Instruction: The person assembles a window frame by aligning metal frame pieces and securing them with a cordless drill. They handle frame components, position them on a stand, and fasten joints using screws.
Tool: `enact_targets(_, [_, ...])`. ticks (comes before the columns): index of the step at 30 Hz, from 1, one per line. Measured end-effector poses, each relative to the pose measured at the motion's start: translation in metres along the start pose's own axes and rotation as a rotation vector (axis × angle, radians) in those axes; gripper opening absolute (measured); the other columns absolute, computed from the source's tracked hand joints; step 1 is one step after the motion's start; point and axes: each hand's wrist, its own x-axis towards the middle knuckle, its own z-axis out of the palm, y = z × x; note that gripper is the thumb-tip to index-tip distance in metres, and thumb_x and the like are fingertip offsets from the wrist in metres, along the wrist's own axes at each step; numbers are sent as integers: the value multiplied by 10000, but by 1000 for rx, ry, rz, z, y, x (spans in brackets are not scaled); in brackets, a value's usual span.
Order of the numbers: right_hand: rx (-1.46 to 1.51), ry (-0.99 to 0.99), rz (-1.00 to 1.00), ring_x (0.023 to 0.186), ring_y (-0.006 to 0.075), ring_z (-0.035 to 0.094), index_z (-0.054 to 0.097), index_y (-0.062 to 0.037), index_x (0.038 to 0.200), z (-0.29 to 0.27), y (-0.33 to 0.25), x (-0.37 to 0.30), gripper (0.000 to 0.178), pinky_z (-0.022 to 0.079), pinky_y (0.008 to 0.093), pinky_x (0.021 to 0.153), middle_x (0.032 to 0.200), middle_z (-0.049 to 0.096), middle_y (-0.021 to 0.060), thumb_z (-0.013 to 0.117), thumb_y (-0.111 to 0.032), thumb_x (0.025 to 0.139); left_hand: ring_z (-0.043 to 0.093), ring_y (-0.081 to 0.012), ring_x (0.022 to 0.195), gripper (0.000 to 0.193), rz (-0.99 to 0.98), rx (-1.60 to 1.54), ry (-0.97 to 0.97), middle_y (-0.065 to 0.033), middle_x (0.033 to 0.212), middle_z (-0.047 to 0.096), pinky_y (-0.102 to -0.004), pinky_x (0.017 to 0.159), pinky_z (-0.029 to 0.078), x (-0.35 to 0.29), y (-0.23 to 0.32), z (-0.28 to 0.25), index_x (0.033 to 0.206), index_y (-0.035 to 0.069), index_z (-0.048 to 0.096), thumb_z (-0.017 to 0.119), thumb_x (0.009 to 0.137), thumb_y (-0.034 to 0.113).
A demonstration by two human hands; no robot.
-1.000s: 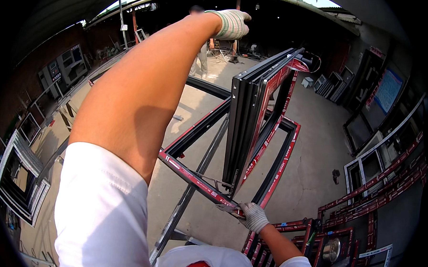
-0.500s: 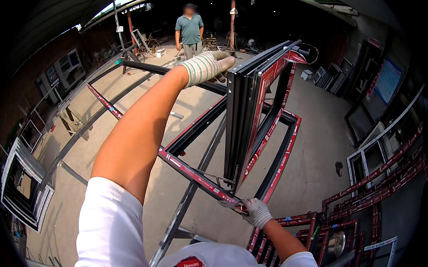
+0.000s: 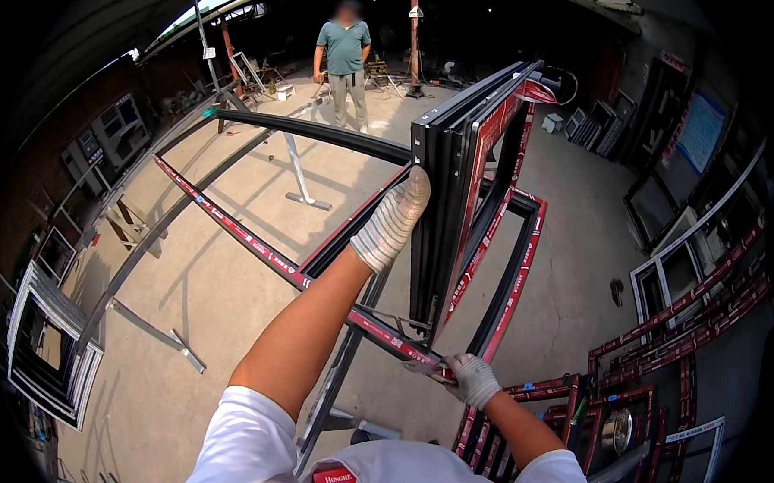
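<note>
A black multi-track window sash [image 3: 430,231] with red protective film stands swung up from a black window frame [image 3: 515,305] with red film. My left hand [image 3: 392,217], in a striped white work glove, is against the near upright edge of the sash, fingers together and partly hidden. My right hand [image 3: 475,382], gloved the same way, is closed at the near corner of the frame. Beside it, a greyish flat piece lies along the rail; I cannot make out what it is. A thin metal stay arm joins the sash to the frame near its bottom.
Metal stands [image 3: 305,178] hold up the long frame. A person in a green shirt [image 3: 344,52] stands beyond it. Stacked window frames [image 3: 51,351] lean at the left; several red-filmed frames [image 3: 693,327] lie at the right. A blue board [image 3: 702,130] hangs on the right wall.
My left hand has come down from near the top of the sash to lower on its near edge. My right hand stays at the frame corner. The view has shifted slightly.
</note>
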Motion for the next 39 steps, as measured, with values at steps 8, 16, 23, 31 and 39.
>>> enact_targets(8, [9, 14, -17, 992, 353, 642, 602, -58, 1232, -10, -12, 6, 560, 542, 460, 867, 1040, 649, 156, 814, -227, 742, 293, -118, 734, 660, 236, -114, 503, 41, 763, 335, -331, 588, 304, 8, -18, 36, 798, 14, 434, 404, 1068, 615])
enact_targets(16, [17, 32, -11, 969, 370, 657, 627, -73, 1227, -8, -12, 6, 543, 550, 466, 854, 1019, 671, 170, 810, -234, 742, 367, -84, 800, 683, 227, -182, 525, 50, 832, 437, -277, 655, 373, 3, -8, 42, 889, -33, 576, 431, 1065, 611])
enact_targets(23, [-4, 38, -45, 985, 350, 651, 603, -53, 1249, -6, -9, 5, 573, 548, 451, 867, 1033, 661, 158, 809, -221, 741, 445, -79, 973, 759, 182, -226, 503, 2, 1006, 559, -257, 842, 448, 6, -13, 42, 1133, -114, 623, 424, 1065, 616])
enact_targets(31, [-5, 28, -37, 974, 350, 655, 603, -51, 1251, -6, -10, 6, 572, 551, 455, 855, 1028, 659, 157, 802, -225, 744, 455, -99, 971, 762, 208, -259, 537, -12, 1004, 558, -265, 852, 450, 10, -20, 43, 1136, -127, 604, 399, 1076, 604])
enact_targets(39, [-2, 46, -44, 979, 362, 659, 614, -61, 1258, -7, -10, 5, 569, 552, 462, 854, 1043, 678, 156, 801, -243, 752, 463, -102, 996, 735, 200, -279, 532, -22, 1037, 554, -275, 863, 451, 11, -24, 43, 1165, -123, 600, 396, 1087, 579])
